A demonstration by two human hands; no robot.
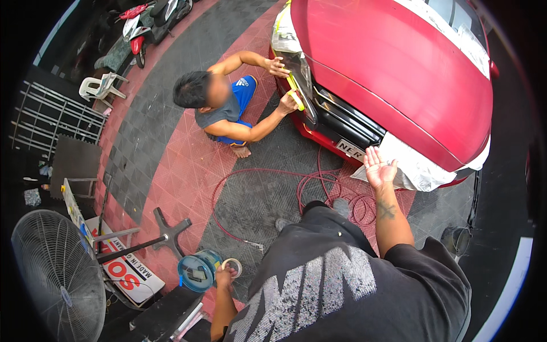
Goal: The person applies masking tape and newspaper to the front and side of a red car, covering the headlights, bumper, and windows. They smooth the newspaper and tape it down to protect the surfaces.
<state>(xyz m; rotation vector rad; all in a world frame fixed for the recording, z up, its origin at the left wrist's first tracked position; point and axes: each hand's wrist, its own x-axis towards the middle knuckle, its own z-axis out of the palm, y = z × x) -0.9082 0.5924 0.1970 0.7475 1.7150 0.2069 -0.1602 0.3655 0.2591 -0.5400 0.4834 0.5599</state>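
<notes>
My left hand [225, 277] is closed on a roll of pale tape [239, 265], low at the left beside a clear blue bucket [190, 283]. Several dark, blocky items lie in that bucket. Held out in front of the red car [393, 74], my right hand [378, 169] is open, palm up and with nothing in it. It is near the licence plate [350, 150] and the white masking sheet [410, 168] over one headlight corner. At the other headlight [305, 94], edged with yellow tape, a crouching co-worker [219, 108] holds a yellow tape roll [296, 100].
A red hose [364, 208] lies coiled on the tiled floor by my feet. To the left stand a large fan [60, 273], a star-shaped stand base [170, 232] and a signboard [128, 268]. Farther off are a white plastic chair [101, 86] and a scooter [149, 28].
</notes>
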